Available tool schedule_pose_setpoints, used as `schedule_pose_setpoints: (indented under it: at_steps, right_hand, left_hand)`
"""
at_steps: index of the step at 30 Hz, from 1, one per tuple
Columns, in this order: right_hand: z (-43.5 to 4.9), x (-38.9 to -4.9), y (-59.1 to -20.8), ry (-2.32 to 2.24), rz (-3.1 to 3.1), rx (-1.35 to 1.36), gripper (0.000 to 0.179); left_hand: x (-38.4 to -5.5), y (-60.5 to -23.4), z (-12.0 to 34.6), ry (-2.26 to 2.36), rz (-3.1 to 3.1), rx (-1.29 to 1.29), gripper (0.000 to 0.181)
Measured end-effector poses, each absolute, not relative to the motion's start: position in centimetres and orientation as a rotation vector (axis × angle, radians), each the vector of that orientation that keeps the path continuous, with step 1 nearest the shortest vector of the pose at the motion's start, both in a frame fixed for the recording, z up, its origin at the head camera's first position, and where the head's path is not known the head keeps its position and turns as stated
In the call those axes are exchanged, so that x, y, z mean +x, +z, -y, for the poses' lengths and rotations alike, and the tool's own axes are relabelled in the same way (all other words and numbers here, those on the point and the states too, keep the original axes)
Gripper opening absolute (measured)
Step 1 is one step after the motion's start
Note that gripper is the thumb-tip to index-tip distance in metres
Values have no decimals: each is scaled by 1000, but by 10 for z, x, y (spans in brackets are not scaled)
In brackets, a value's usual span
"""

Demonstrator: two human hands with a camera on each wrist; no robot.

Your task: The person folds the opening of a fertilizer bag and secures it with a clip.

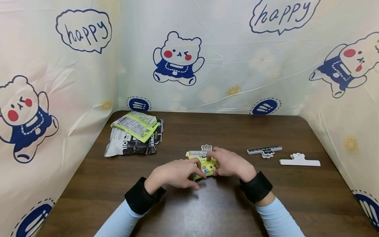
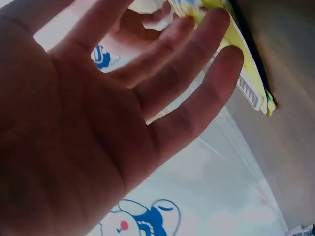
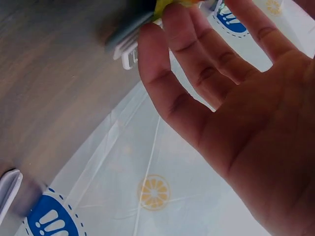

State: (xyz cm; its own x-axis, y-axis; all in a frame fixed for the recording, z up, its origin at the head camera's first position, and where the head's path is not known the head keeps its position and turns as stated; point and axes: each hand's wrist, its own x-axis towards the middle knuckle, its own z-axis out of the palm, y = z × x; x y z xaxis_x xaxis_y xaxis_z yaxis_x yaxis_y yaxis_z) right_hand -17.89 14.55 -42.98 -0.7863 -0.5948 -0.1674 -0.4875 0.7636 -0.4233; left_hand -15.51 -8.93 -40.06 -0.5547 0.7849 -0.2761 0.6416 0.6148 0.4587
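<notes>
A small yellow snack bag [image 1: 209, 166] lies at the middle of the table, with a white, striped bag clip [image 1: 199, 153] along its far edge. My left hand [image 1: 177, 173] is over the bag's left side, its fingers spread and gently bent; in the left wrist view the fingertips [image 2: 230, 59] overlap the yellow bag. From the right, my right hand [image 1: 232, 163] reaches over the bag's other side, index finger near the clip and thumb by the near corner. Its fingers [image 3: 189, 59] look loosely bent in the right wrist view, and they hide part of the bag.
To the right lie a black-and-white striped clip [image 1: 264, 150] and a plain white clip [image 1: 300, 161]. At the back left, a green-yellow packet [image 1: 137, 125] rests on a black-and-white bag [image 1: 130, 144]. A printed cloth [image 1: 225, 72] hangs around the brown table [image 1: 189, 210].
</notes>
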Motion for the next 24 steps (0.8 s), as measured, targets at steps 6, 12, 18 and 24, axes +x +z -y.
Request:
schedule_pose_setpoints:
  at_steps: [6,12,18,24]
  right_hand:
    - [-146,-180,-431,-526,-2694,-759,45]
    - [-149,-176,-423,-575,-2666,-815,47]
    - [-143,-173,-420,-571,-2624,-918,43]
    - [-140,-176,-426,-537,-2677,-917,40]
  left_hand:
    - [-151,-404,84,347,-2395,1111,55]
    - [-148,-401,82,317,-2399,1043,61]
    - [-146,-399,81,260,-2389,994,57]
    - [-145,-403,81,249,-2386,972,58]
